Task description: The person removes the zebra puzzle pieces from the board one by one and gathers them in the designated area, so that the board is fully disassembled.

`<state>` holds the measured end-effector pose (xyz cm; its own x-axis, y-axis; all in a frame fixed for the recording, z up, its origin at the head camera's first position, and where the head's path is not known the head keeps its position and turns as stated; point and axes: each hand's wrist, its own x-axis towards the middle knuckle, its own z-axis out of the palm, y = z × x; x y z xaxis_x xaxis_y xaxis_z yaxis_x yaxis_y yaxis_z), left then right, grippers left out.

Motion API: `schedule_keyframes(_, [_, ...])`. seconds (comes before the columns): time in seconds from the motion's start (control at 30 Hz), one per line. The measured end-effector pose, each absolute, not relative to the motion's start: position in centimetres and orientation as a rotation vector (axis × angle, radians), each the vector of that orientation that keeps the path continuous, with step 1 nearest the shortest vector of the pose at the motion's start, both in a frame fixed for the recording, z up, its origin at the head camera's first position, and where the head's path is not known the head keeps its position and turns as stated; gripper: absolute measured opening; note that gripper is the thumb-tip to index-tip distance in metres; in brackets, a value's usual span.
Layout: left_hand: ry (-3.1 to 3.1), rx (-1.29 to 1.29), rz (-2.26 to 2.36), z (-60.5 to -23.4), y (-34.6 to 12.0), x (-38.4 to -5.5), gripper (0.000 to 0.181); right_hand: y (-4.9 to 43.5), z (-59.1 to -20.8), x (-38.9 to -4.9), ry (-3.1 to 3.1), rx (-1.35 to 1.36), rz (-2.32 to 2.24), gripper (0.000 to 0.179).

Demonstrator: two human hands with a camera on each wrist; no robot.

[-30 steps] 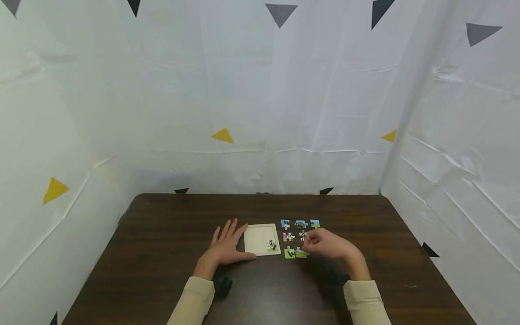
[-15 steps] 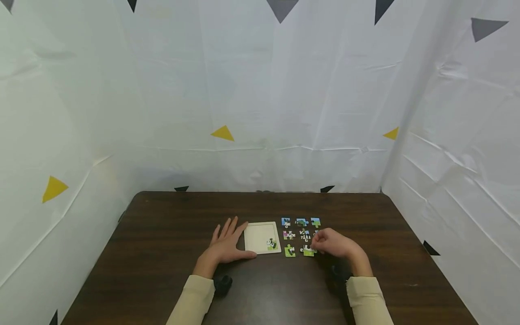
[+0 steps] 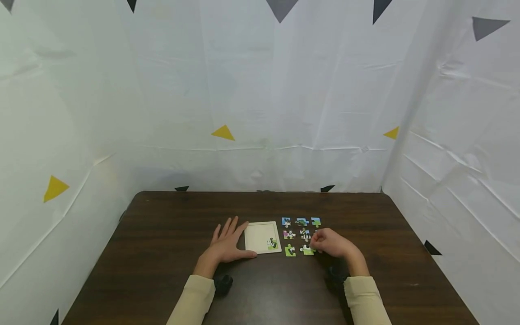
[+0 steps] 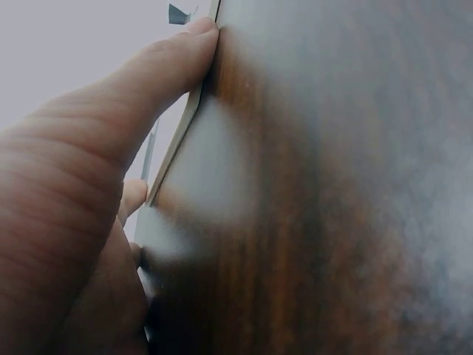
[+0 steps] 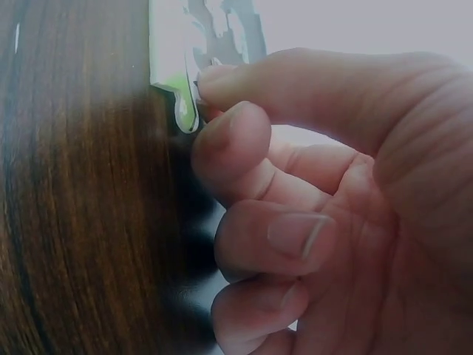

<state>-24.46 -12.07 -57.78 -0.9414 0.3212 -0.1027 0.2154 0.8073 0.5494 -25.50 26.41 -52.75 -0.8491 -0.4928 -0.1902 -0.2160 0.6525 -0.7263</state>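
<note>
A square pale wooden puzzle tray (image 3: pixel 256 234) lies on the table in the head view, with one panda-print piece in its lower right corner. My left hand (image 3: pixel 225 246) rests spread along its left side. In the left wrist view, the thumb (image 4: pixel 174 59) touches the tray's edge. My right hand (image 3: pixel 335 245) pinches a green-and-white jigsaw piece (image 3: pixel 308 252) between thumb and index finger, low over the table or on it. The right wrist view shows this jigsaw piece (image 5: pixel 168 59) at the thumb tip; the other fingers are curled.
Several loose jigsaw pieces lie in rows right of the tray, among them a green one (image 3: pixel 290 251) and a blue-topped one (image 3: pixel 302 222). One at the middle right is partly hidden by my right hand. A dark wooden table (image 3: pixel 183 216) meets white curtains (image 3: pixel 260 90) behind.
My right hand has slid right, taking the bottom-row jigsaw piece away from its left neighbour, then edged back slightly left. My left hand has stayed on the tray. The head view has tilted slightly.
</note>
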Motion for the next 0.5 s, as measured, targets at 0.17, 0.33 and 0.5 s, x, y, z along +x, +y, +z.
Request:
schedule_keyframes(0.17, [2.785,0.436,0.868,-56.8,-12.0,-23.9,0.117,26.4,-53.0,-25.5,2.506,-0.55,-1.026,0.019])
schedule_keyframes(0.33, [2.814,0.467,0.889,-57.4,-12.3,-24.0,0.119,26.3,-53.2,-25.6,2.507,-0.538,-1.042,0.017])
schedule_keyframes(0.5, [2.81,0.427,0.871,-57.9,-12.5,-24.4,0.12,26.3,-53.1,-25.8,2.502,-0.566,-1.078,0.016])
